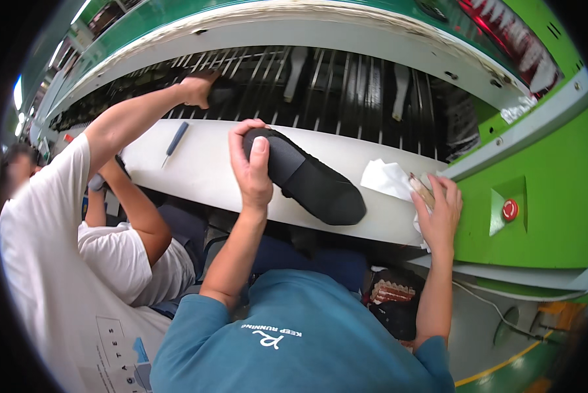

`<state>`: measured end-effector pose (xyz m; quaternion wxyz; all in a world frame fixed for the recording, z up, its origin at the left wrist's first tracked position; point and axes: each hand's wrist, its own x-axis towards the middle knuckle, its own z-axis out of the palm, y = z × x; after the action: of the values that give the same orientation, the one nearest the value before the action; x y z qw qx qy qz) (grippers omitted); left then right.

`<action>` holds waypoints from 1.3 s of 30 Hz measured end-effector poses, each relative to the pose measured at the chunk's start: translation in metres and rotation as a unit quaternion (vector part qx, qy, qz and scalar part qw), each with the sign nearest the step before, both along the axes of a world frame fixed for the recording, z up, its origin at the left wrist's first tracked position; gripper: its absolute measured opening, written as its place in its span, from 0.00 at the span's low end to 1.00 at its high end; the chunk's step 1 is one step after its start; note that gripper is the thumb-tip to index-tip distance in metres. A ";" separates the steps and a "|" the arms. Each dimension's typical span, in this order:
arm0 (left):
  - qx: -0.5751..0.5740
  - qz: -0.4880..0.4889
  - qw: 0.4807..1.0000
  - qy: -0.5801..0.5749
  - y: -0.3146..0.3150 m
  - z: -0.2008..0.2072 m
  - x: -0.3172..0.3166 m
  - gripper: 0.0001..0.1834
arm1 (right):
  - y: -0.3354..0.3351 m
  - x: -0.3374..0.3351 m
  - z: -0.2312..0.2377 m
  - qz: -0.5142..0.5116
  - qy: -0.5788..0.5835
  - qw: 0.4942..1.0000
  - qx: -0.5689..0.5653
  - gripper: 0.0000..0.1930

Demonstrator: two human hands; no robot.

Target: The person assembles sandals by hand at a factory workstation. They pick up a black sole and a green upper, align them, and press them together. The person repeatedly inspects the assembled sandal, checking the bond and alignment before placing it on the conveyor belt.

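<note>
My left hand (pixel 251 171) is closed around one end of a black shoe upper (pixel 323 190), thumb on the near face. The upper is held tilted above the white ledge, its smooth flat side facing me and a dark grey patch near the gripped end. At the ledge's right end, my right hand (pixel 439 215) has its fingers curled on a pale beige, stick-like piece (pixel 423 192); its exact kind is unclear. Just beside that hand lies a crumpled white cloth or tissue (pixel 385 178).
The white ledge (pixel 205 154) bears a blue-handled screwdriver (pixel 177 141). Beyond runs a conveyor of metal rods (pixel 340 92) with dark items on it. A green machine panel with a red stop button (pixel 510 209) stands right. Co-workers sit left, one arm (pixel 140 118) reaching over the conveyor.
</note>
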<state>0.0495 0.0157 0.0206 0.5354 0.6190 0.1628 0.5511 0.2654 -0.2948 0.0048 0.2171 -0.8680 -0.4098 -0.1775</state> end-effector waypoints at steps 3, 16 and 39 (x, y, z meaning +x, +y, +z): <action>0.119 -0.073 0.990 -0.030 -0.008 0.030 0.009 0.30 | 0.031 -0.011 0.032 0.118 0.204 0.956 0.173 0.28; 0.291 -0.175 0.940 -0.011 -0.037 0.066 0.032 0.48 | 0.122 -0.061 0.083 0.468 0.431 0.687 0.351 0.36; -0.089 -0.132 0.987 -0.009 -0.025 -0.060 0.002 0.31 | 0.088 -0.067 0.021 0.230 0.412 0.863 0.181 0.27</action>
<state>0.0519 -0.0092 -0.0397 0.6581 0.5800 0.1234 0.4639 0.1985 -0.2066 0.0263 0.5541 -0.6885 -0.4318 0.1805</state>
